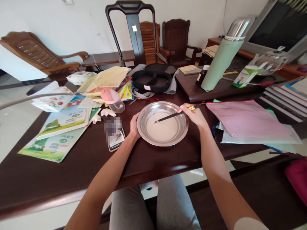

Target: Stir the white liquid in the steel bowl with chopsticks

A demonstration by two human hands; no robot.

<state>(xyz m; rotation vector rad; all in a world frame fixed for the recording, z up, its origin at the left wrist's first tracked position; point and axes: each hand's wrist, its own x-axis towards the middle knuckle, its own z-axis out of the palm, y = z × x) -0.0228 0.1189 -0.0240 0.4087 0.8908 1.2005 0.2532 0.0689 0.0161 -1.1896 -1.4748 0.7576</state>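
Observation:
A round, shallow metal basin [141, 133] stands on the dark wooden table, holding a pale, whitish content [161, 131] with a smooth surface. At its left side, my left hand [134, 125] grips the rim, its fingers partly hidden behind the wall. My right hand [193, 114] is closed around black chopsticks [171, 116] with gold bands, above the basin's right rim. They slant down to the left, their tips at the pale content. Left of my left hand lies a phone [117, 134], its screen lit and partly blurred out.
Booklets [55, 140], a pink-topped clear container [115, 100] and crumpled white tissue [107, 112] lie left. A black case [152, 80] sits behind the basin. To the right are a pink zip pouch [244, 118], a tall green thermos [222, 60] and stacked books [285, 99].

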